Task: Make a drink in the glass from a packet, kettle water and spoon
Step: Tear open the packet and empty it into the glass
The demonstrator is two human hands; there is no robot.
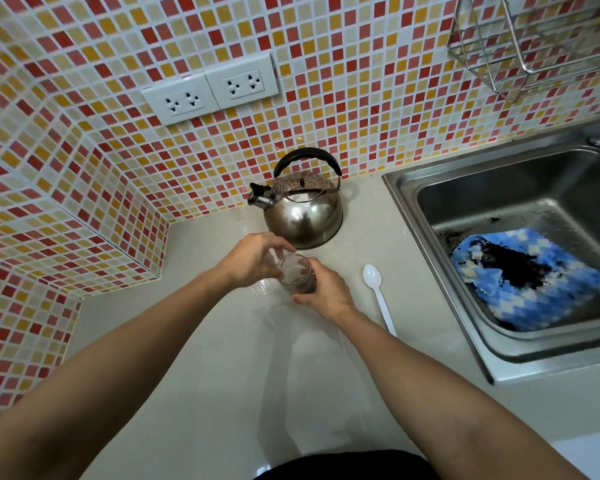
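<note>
A clear glass (pixel 296 273) stands on the pale counter (pixel 222 358), with something brownish low inside it. My right hand (pixel 326 291) is wrapped around its near right side. My left hand (pixel 252 259) is at its left rim, fingers pinched on a small clear packet (pixel 277 253) that is hard to make out. The steel kettle (pixel 303 211), with a black handle and its spout pointing left, sits just behind the glass. A white plastic spoon (pixel 379 294) lies on the counter to the right of my right hand, bowl pointing away from me.
A steel sink (pixel 430 202) fills the right side, holding a blue checked cloth (pixel 548 292) stained with dark grounds. Mosaic tile walls close in the back and left, with two sockets (pixel 210 88). A wire rack (pixel 534 43) hangs at the upper right.
</note>
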